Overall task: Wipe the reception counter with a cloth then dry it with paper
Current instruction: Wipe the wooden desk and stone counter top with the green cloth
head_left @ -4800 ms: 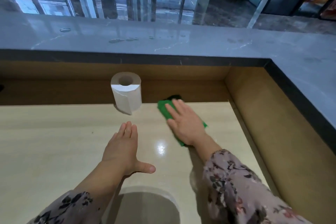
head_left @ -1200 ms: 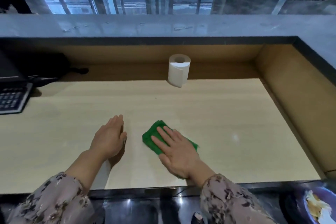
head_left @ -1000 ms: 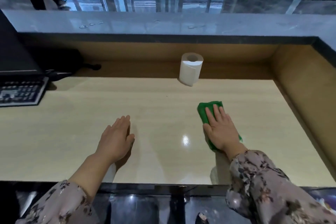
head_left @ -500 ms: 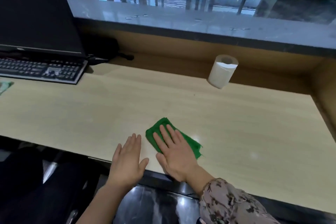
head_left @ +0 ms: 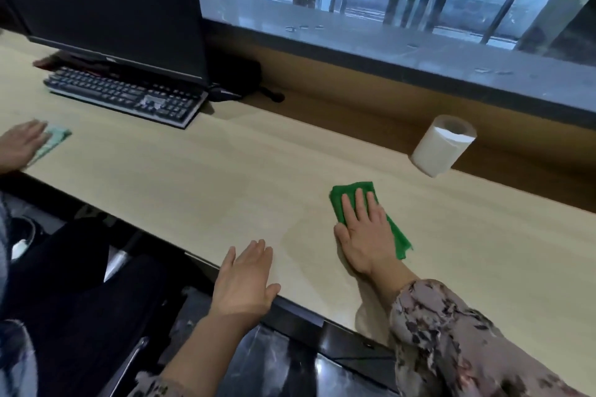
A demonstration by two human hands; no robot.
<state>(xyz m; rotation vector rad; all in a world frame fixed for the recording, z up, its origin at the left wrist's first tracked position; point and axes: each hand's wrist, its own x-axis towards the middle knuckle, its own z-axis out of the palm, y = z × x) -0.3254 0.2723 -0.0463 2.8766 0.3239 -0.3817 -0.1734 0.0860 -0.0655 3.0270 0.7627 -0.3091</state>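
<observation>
Right hand (head_left: 364, 229) lies flat, fingers spread, pressing the green cloth (head_left: 351, 192) onto the worktop (head_left: 193, 177); left hand (head_left: 245, 280) rests open (empty) at lower centre.

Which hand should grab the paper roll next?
Probably the right hand: it is nearer the paper roll, which stands to its far right, though it lies flat on the green cloth. The left hand rests at the desk's near edge, farther away.
</observation>
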